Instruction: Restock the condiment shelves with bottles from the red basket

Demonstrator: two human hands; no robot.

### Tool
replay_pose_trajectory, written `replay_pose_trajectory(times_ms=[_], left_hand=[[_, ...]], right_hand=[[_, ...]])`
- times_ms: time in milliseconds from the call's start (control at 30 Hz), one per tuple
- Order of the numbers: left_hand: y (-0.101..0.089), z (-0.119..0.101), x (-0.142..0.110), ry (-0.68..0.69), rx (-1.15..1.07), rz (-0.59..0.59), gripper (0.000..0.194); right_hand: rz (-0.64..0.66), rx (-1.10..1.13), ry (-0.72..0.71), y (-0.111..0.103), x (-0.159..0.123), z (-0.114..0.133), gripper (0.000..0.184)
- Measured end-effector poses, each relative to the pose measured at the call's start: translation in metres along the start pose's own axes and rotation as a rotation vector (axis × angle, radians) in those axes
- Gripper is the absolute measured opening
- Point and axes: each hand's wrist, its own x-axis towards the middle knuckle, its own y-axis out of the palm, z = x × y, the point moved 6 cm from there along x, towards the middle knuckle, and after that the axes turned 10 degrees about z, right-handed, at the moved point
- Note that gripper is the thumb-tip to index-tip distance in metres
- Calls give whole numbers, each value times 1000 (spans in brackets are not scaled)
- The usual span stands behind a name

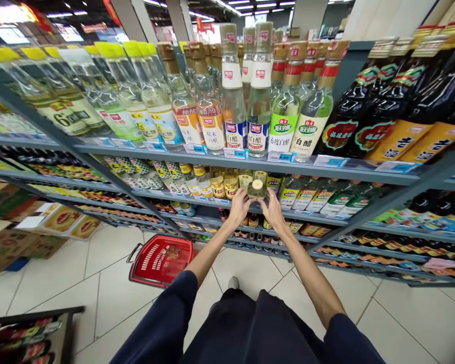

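Both my arms reach forward to the second shelf (197, 198) of a supermarket rack. My left hand (238, 206) and my right hand (272, 208) are closed around one bottle with a pale gold cap (257, 188), one hand on each side of it. The bottle stands at the shelf's front edge, in a row of small bottles with yellow labels (220, 183). Above it, the top shelf carries tall clear vinegar bottles with white and blue labels (246, 96).
A red shopping basket (161, 260) sits on the tiled floor at the left, close to the rack. Cardboard boxes (26, 222) are stacked at the far left. Dark sauce bottles (382, 101) fill the top right shelf. A low rack (30, 333) stands at the bottom left.
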Motion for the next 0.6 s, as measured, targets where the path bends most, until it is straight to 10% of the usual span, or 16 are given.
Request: replay_pose_trajectory(times_ms=[600], left_hand=[[-21, 52, -9, -179, -8, -133, 32]], right_hand=[[95, 84, 141, 47, 28, -14, 64]])
